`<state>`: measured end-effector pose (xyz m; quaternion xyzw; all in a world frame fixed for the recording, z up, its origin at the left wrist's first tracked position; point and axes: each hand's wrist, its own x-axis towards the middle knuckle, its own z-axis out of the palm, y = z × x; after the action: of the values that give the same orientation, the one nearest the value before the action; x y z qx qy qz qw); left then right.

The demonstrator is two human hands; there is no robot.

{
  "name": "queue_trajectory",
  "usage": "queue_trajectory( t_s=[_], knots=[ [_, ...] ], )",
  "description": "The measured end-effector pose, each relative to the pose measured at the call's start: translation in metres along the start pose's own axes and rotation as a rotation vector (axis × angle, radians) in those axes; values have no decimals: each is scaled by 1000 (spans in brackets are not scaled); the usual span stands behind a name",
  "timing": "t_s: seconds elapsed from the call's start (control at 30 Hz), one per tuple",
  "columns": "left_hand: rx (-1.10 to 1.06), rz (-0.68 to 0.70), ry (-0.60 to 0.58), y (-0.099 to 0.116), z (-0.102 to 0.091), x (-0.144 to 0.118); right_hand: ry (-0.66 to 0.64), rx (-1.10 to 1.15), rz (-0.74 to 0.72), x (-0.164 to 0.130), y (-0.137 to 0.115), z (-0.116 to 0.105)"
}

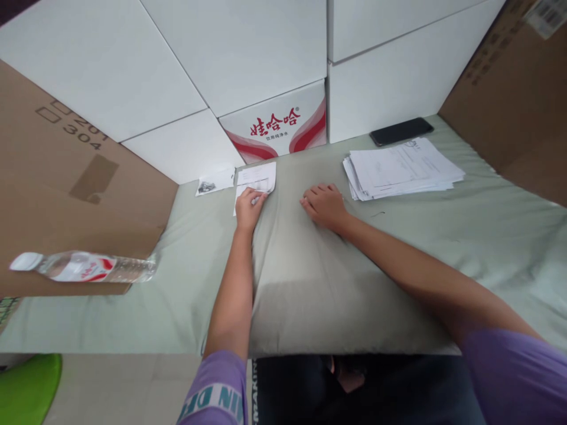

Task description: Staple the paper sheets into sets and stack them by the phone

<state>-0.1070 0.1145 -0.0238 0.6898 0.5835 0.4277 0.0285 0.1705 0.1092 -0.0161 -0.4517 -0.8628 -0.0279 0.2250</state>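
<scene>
Left hand (248,208) presses one folded sheet (257,180), grip flat; right hand (325,205) spread; one paper stack (401,168).

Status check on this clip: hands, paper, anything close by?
Left hand flat on folded white paper sheet, fingers spread. Right hand resting empty on pale green cloth. Small photo slip just left; white paper stack right, apart.
</scene>
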Motion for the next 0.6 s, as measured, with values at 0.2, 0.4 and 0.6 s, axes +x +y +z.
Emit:
queue_trajectory(
  t_s=[0.2, 0.4, 0.6],
  knots=[
    [9, -3, 4, 2, -1, 1, -11, 9, 4, 0, 0, -1],
    [16, 15, 13, 4, -2, 2, -8, 7, 3, 0, 0, -2],
    [68, 53, -6, 13, -7, 3, -4, 11, 4, 0, -1, -2]
  ],
)
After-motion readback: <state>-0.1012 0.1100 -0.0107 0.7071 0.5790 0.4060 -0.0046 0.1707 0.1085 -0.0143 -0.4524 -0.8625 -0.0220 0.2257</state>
